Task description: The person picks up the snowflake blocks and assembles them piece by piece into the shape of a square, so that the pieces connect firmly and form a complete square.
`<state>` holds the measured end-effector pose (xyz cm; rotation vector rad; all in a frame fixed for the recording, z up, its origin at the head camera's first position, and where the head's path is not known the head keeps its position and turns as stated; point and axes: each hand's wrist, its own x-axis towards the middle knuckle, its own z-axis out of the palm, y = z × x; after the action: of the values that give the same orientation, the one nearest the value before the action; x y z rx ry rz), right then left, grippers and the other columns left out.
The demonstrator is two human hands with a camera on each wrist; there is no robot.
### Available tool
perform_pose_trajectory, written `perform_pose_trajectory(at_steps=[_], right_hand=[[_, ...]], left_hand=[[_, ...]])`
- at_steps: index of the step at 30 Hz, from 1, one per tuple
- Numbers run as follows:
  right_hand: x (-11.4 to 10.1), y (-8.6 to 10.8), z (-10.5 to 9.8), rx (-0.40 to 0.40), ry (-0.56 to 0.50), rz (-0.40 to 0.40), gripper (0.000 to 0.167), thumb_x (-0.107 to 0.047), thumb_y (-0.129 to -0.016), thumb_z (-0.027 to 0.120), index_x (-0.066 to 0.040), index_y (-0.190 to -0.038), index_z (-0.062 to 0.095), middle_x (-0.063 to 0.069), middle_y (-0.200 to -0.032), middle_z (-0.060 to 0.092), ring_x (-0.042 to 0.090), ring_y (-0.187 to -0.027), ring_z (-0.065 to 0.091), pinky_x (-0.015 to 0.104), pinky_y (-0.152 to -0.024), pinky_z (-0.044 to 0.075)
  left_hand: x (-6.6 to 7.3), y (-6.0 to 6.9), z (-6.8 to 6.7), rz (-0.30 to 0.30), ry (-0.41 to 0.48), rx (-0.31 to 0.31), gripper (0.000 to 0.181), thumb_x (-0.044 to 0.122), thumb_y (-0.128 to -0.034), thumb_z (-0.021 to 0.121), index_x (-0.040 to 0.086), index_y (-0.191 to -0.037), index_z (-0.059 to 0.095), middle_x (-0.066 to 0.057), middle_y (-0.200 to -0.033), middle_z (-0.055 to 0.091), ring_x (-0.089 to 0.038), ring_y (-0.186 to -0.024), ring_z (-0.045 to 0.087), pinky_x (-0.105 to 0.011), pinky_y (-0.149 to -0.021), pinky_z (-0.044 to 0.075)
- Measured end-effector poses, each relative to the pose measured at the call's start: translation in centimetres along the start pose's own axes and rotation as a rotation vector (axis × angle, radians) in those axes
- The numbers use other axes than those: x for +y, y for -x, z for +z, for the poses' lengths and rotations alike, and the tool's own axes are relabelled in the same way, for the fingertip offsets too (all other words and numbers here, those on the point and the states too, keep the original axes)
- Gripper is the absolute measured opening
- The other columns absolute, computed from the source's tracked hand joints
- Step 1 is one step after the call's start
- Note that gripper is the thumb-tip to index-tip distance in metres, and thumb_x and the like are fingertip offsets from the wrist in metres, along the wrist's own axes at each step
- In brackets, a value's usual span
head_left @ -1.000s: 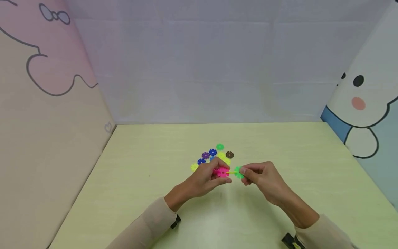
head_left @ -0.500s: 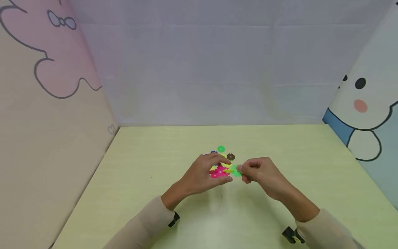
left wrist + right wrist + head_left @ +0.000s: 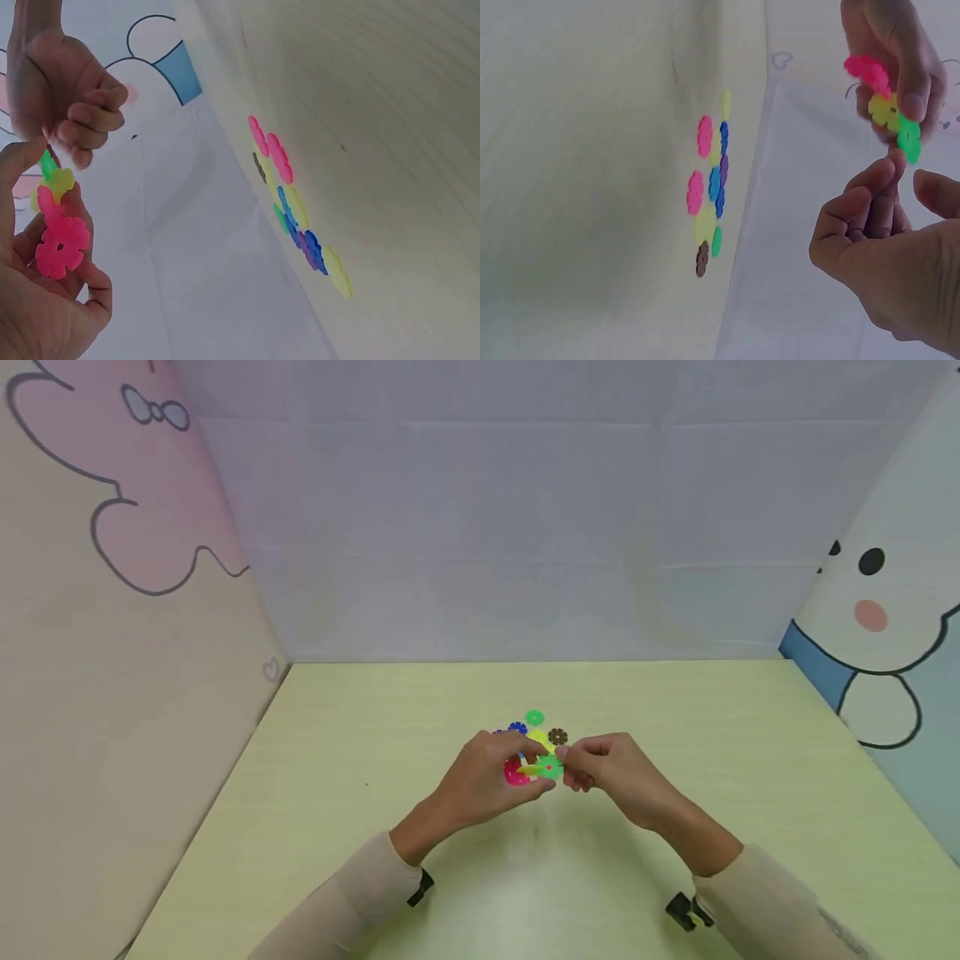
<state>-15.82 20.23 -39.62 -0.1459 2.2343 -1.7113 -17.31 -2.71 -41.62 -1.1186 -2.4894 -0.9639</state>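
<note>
A joined chain of notched plastic discs, pink (image 3: 61,246), yellow (image 3: 885,112) and green (image 3: 550,767), is held above the table. My left hand (image 3: 472,781) grips it, fingers curved behind and its thumb over the yellow and green end in the right wrist view. At the green disc's outer edge is my right hand (image 3: 630,781). The right wrist view shows my right hand (image 3: 900,277) with loosely curled fingers, one fingertip close against the green disc, its thumb apart. Whether that fingertip touches the disc is unclear.
Loose discs lie on the table (image 3: 337,727) behind the hands, among them green (image 3: 535,717), brown (image 3: 557,737) and blue (image 3: 517,727). Two pink discs, one of them nearer (image 3: 704,136), lie beside the others. Printed walls stand around the table.
My right hand has moved left with the green end of the chain, which now sits between my left hand's fingertips. The yellow disc has shifted left and turned.
</note>
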Motion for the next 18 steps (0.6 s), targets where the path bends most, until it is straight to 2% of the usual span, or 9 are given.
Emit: perform_pose_trajectory(at_steps=[2,4,7,9,11,14,18], right_hand=[[0.4,-1.3,-0.6,0.057,0.082,-0.005,0.035,-0.029,-0.102,0.064,0.003,-0.089,0.071,0.006,-0.081,0.068,0.022,-0.082,0.062,0.031,-0.077,0.055],[1.0,-2.9,-1.4,0.118,0.207,-0.013,0.032,-0.028,-0.102,0.063,0.002,-0.097,0.075,0.008,-0.087,0.071,0.022,-0.086,0.063,0.032,-0.077,0.054],[2.4,-5.6,-2.3,0.166,0.453,-0.041,0.029,-0.023,-0.101,0.062,0.001,-0.11,0.076,0.014,-0.101,0.077,0.027,-0.093,0.069,0.037,-0.079,0.056],[3.4,-7.2,-2.6,0.146,0.597,-0.064,0.031,-0.019,-0.1,0.062,0.004,-0.117,0.074,0.019,-0.109,0.077,0.03,-0.097,0.071,0.041,-0.08,0.058],[4.2,-8.6,-2.7,0.1,0.692,-0.08,0.032,-0.017,-0.098,0.065,0.006,-0.12,0.072,0.022,-0.112,0.076,0.031,-0.096,0.071,0.042,-0.08,0.059],[5.1,-10.1,-2.4,0.03,0.775,-0.094,0.031,-0.014,-0.094,0.068,0.007,-0.117,0.073,0.02,-0.105,0.076,0.025,-0.085,0.067,0.036,-0.073,0.055],[5.2,-11.0,-2.0,0.019,0.843,-0.131,0.02,-0.009,-0.091,0.072,0.003,-0.107,0.077,0.014,-0.096,0.076,0.021,-0.079,0.063,0.033,-0.07,0.051]], left_hand=[[-0.2,0.2,-0.2,-0.03,0.007,-0.005,0.035,0.031,-0.0811,0.089,0.015,-0.109,0.076,0.005,-0.093,0.074,-0.003,-0.08,0.064,-0.024,-0.075,0.045],[-0.3,0.4,-0.4,-0.054,0.008,-0.009,0.034,0.031,-0.0812,0.088,0.015,-0.109,0.076,0.005,-0.094,0.074,-0.003,-0.079,0.063,-0.024,-0.074,0.044],[-0.4,0.7,-0.6,-0.072,0.013,-0.02,0.033,0.03,-0.082,0.087,0.015,-0.109,0.076,0.005,-0.093,0.074,-0.003,-0.077,0.062,-0.024,-0.075,0.044],[-0.3,0.8,-0.6,-0.078,0.013,-0.025,0.033,0.031,-0.0824,0.087,0.015,-0.109,0.076,0.005,-0.093,0.074,-0.003,-0.077,0.061,-0.024,-0.075,0.044],[-0.3,0.9,-0.6,-0.083,0.011,-0.028,0.032,0.03,-0.0825,0.087,0.015,-0.108,0.076,0.005,-0.093,0.075,-0.003,-0.077,0.061,-0.024,-0.075,0.044],[-0.4,1.0,-0.6,-0.09,0.005,-0.024,0.031,0.029,-0.0822,0.087,0.014,-0.107,0.076,0.005,-0.093,0.075,-0.002,-0.076,0.061,-0.025,-0.075,0.044],[-0.6,1.0,-0.8,-0.098,0.0,-0.022,0.03,0.029,-0.0823,0.087,0.014,-0.106,0.077,0.005,-0.092,0.075,-0.003,-0.075,0.06,-0.026,-0.076,0.044]])
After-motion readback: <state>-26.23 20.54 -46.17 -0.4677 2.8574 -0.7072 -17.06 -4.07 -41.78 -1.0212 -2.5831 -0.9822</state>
